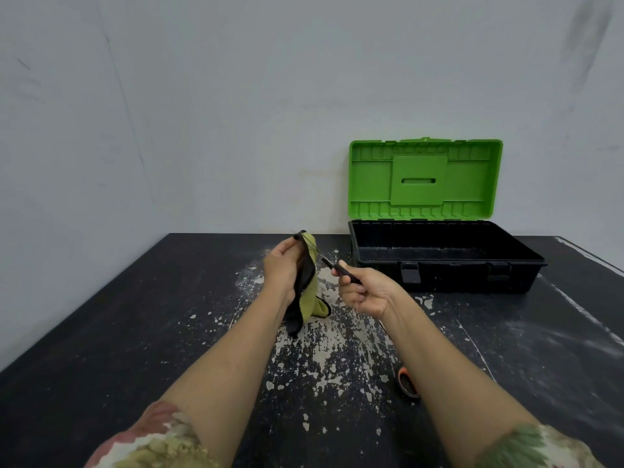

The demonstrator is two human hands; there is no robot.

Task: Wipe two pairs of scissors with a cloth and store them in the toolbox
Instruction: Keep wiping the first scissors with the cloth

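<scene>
While both arms are reaching out over the dark table, the scene is reading as follows.

Left hand: the left hand (282, 265) is gripping a cloth (309, 292), fingers curled closed around its upper part, pinching it against the blade.
Cloth: yellow-green on one face, black on the other — it is hanging down from the left hand, its lower end touching the table (135, 332).
Right hand: the right hand (363, 293) is holding a pair of scissors (332, 265) by the black handle, fingers folded shut on it.
Scissors: thin blade is pointing up and left into the cloth; tip is showing just past the cloth's top edge.
Second scissors: an orange-and-black handle (408, 383) is lying on the table, partly hidden behind the right forearm — blades not visible.
Toolbox: the toolbox (445, 261) is sitting at the back right of the table, green lid (425, 179) standing upright and open; nothing is visible in the black tray.
Table: black surface is showing chipped pale patches under the hands.
</scene>
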